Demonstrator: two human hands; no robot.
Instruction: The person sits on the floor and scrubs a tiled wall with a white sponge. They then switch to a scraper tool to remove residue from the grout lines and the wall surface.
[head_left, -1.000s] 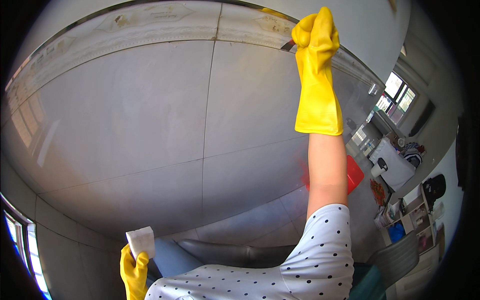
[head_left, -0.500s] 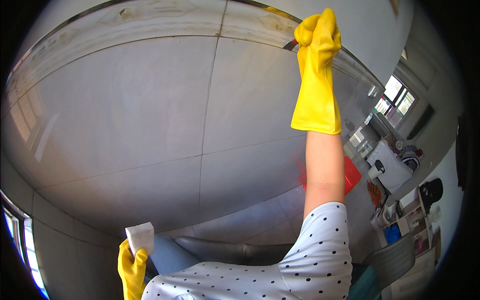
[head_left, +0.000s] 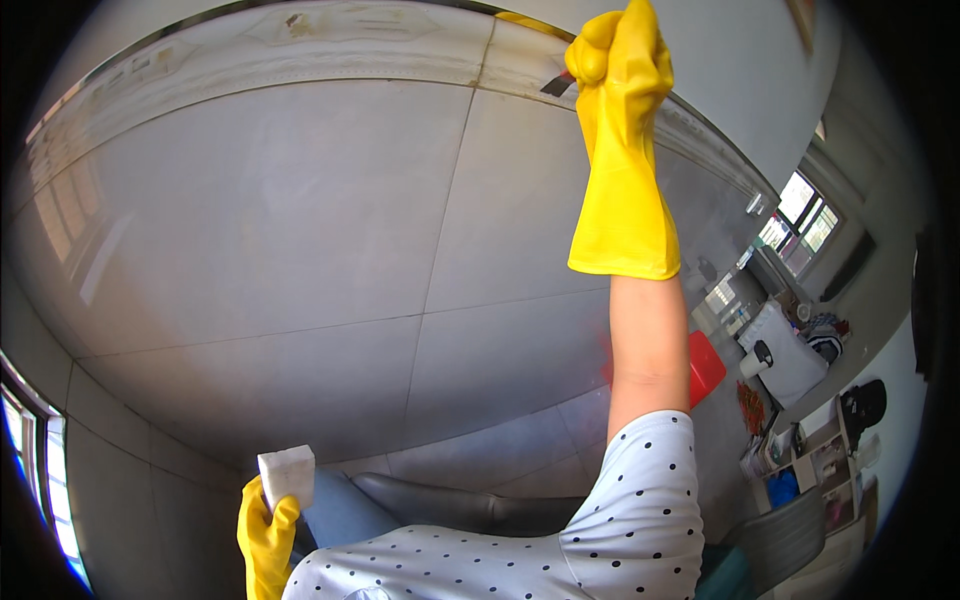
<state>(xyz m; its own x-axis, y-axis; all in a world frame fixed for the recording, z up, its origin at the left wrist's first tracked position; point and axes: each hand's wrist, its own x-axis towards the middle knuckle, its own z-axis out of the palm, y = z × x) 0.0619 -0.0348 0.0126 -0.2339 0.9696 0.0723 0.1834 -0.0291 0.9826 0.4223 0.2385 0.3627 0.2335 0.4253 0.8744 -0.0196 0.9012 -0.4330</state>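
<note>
My left hand [head_left: 265, 545], in a yellow rubber glove, is closed round a white block-shaped sponge [head_left: 287, 476] at the lower left, in front of my body. High up at the right, my right hand [head_left: 625, 60], gloved the same way, makes a fist at the wall's patterned border. From its left side sticks out a small tool with a dark flat tip and a bit of red [head_left: 557, 85]; the fingers hide the rest of it. The tip lies at the lower edge of the cream border strip [head_left: 380, 45], which has brownish stains, above large grey tiles [head_left: 290, 210].
A dark padded backrest or seat edge [head_left: 470, 505] lies below the tiled wall. Behind my right arm is a red plastic container [head_left: 706, 367]. Farther right stand a grey chair [head_left: 775, 540], a cluttered shelf [head_left: 820, 460] and a covered table [head_left: 785, 350]. A window [head_left: 45, 480] is at far left.
My right hand with the tool has shifted slightly left and up along the border. The view has turned a little. My left hand keeps its hold on the sponge.
</note>
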